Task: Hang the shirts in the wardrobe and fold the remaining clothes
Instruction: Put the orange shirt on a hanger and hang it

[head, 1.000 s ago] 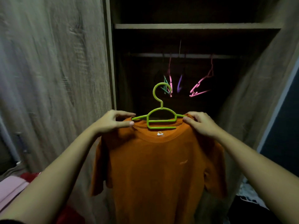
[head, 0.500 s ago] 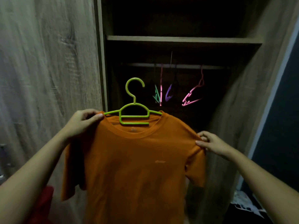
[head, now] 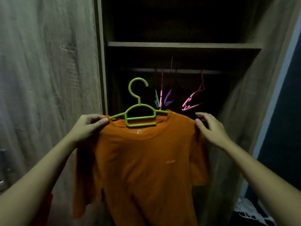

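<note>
Orange shirt (head: 143,168) on green hanger (head: 140,105), likely limp, light: left hand (head: 88,126) pinches shoulder left of hanger, right hand (head: 210,129) slack-fingered; carry by hanger.

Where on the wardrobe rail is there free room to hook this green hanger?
Bare rail between the left side panel and the hanger cluster; another gap between the cluster and the lone pink hanger. Crowded at the cluster.

One orange shirt (head: 143,160) sat on one green hanger (head: 140,118); two hands showed, the left hand (head: 88,126) and the right hand (head: 210,129). Under one shelf (head: 179,44) ran one rail (head: 187,71); four more hangers could be counted there: one teal hanger (head: 156,100), one purple hanger (head: 167,99), and two pink, the straight pink hanger (head: 161,95) and the tilted pink hanger (head: 193,101).
</note>
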A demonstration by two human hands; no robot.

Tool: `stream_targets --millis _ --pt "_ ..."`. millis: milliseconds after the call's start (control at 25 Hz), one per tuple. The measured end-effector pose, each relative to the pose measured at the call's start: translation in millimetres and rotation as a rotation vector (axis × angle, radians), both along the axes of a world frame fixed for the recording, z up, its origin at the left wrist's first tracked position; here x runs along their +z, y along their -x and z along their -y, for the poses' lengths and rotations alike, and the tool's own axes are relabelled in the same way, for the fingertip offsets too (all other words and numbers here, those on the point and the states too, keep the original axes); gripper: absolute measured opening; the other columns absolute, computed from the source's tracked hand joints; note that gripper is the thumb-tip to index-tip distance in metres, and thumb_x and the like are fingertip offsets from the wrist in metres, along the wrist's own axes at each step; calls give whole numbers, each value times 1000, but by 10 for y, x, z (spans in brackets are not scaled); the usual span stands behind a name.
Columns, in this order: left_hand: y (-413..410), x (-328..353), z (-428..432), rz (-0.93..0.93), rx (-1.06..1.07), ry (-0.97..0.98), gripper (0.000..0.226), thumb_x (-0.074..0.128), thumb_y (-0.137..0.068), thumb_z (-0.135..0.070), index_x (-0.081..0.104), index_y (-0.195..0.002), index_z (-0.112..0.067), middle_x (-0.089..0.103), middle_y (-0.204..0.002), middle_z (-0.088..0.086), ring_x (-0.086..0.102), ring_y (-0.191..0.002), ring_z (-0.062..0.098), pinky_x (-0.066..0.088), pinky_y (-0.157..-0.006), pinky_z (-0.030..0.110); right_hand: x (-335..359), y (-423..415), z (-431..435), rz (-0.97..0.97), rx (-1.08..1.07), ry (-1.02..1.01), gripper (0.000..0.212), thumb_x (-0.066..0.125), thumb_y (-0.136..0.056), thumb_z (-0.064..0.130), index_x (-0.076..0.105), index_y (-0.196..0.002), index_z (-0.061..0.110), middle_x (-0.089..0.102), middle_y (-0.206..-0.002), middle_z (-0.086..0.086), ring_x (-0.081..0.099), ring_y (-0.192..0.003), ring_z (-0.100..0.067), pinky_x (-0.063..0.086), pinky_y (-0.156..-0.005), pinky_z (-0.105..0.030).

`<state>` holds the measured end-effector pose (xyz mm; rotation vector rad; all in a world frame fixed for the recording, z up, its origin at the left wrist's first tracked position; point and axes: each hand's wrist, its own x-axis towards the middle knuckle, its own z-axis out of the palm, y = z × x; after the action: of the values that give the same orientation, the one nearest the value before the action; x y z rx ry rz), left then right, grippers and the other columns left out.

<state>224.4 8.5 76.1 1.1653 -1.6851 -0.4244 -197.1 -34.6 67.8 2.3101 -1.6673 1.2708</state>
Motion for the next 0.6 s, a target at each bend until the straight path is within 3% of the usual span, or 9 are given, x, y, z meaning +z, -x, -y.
stream_targets --millis 80,120,200,280,360,480,560,600 --pt "85 51 2 48 -3 14 11 60 -89 -24 68 -92 -30 70 -86 -21 63 -84 -7 45 -76 16 118 -209 -57 -227 63 63 48 37 -90 52 51 -127 25 59 -125 4 54 -115 -15 40 -101 -45" --pt "123 70 1 68 -1 20 10 60 -89 -26 68 -93 -31 70 -87 -20 63 -85 -7 45 -75 15 162 -275 -70 -272 106 20 42 38 -92 51 54 -122 27 62 -118 5 57 -110 -14 43 -97 -43" --pt "169 92 -14 123 12 38 9 61 -87 -31 67 -94 -33 70 -88 -17 62 -90 -7 46 -74 13 166 -362 -88 -175 213 -127 17 44 -95 40 58 -99 33 66 -98 5 62 -94 -14 48 -82 -34" --pt "185 122 -58 213 17 63 9 63 -85 -32 65 -92 -38 68 -88 -25 60 -91 -9 47 -74 8 88 -397 -92 3 291 -200 16 45 -96 32 57 -86 35 64 -83 6 61 -82 -11 44 -74 -28" --pt "193 166 -117 298 9 73 12 65 -84 -31 64 -93 -38 67 -86 -27 60 -92 -9 45 -73 4 32 -429 -102 58 257 -193 14 45 -96 31 58 -92 34 64 -88 5 61 -87 -13 45 -78 -30" --pt "202 188 -178 288 0 55 11 63 -86 -29 65 -95 -34 68 -87 -22 61 -92 -6 46 -74 5 83 -568 -137 6 34 21 25 51 -93 26 57 -117 22 60 -117 -3 55 -112 -20 41 -100 -42" --pt "241 173 -214 265 37 82 11 63 -86 -27 66 -95 -33 68 -84 -23 61 -91 -8 46 -74 5 149 -831 -235 76 109 35 30 56 -91 20 55 -120 15 59 -118 -6 57 -104 -16 45 -91 -28" --pt "278 161 -235 274 56 92 11 63 -87 -27 66 -97 -30 66 -86 -23 60 -91 -10 46 -74 6 164 -1032 -317 137 225 -104 34 56 -91 21 52 -123 12 62 -116 -7 59 -96 -13 46 -84 -22"
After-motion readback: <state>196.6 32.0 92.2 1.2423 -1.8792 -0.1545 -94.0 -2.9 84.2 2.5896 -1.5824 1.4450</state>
